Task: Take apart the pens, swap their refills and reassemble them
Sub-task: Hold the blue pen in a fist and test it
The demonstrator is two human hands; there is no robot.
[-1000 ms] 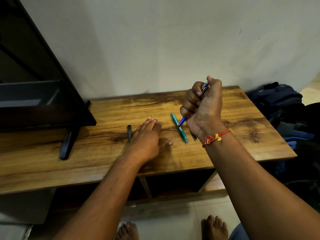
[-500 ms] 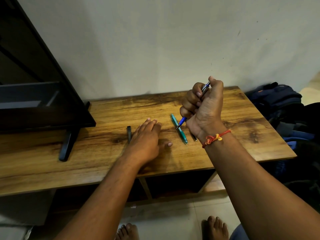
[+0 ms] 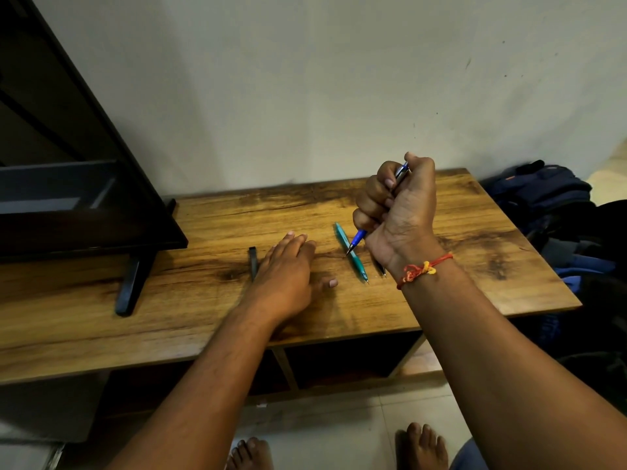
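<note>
Pretty much nothing's moved in the last second. A small black stick-shaped piece (image 3: 252, 262) lies on the wooden table (image 3: 475, 239), just beside the left hand (image 3: 288, 269), which rests flat with its fingers straight. A teal plastic pen (image 3: 351, 256) lies whole next to it. The right hand (image 3: 400, 212) is fisted round the blue-and-silver pen (image 3: 360, 237), tip down. Looks like disassembly hasn't started.

wooden table (image 3: 475, 232); teal pen (image 3: 358, 264), dark piece (image 3: 252, 262), tv foot (image 3: 130, 286)

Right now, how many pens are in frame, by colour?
Blue pen, gripped by the right hand: 1
Teal pen, on the table: 1
Dark pen, mostly hidden behind the right wrist: 1
Total: 3
Black piece beside the left hand: unclear, not counted.
</note>
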